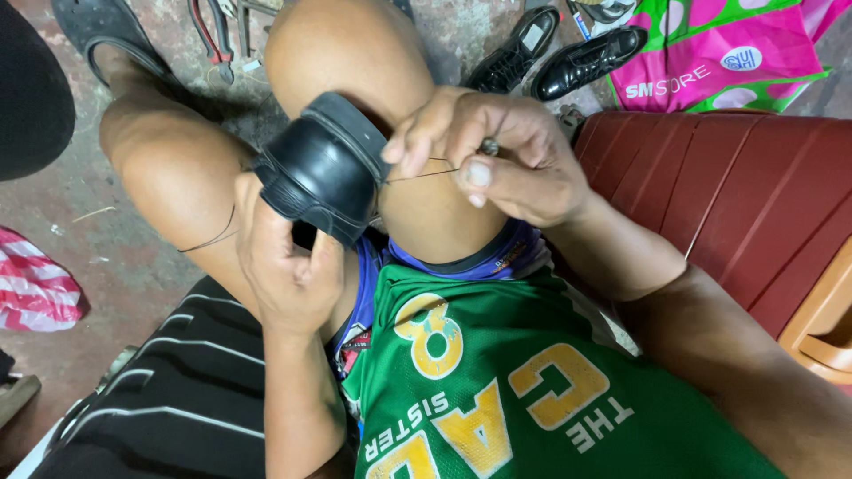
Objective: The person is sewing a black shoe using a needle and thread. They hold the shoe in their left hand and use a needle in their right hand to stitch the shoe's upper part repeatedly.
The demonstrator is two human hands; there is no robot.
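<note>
Head view: left hand [288, 266] grips black shoe [324, 167] from below, sole up, wedged between the knees. Right hand [497, 155] closed, pinching a small tool [489, 146] and taut thread [422, 175] running to shoe's edge. Pair of black dress shoes [559, 55] and pliers [211, 35] on floor [106, 239] beyond knees. Red seat [737, 195] at right.

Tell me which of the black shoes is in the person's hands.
The black shoe between the knees, sole toward the camera, held by the left hand. The pair of black shoes lies untouched on the floor.
</note>
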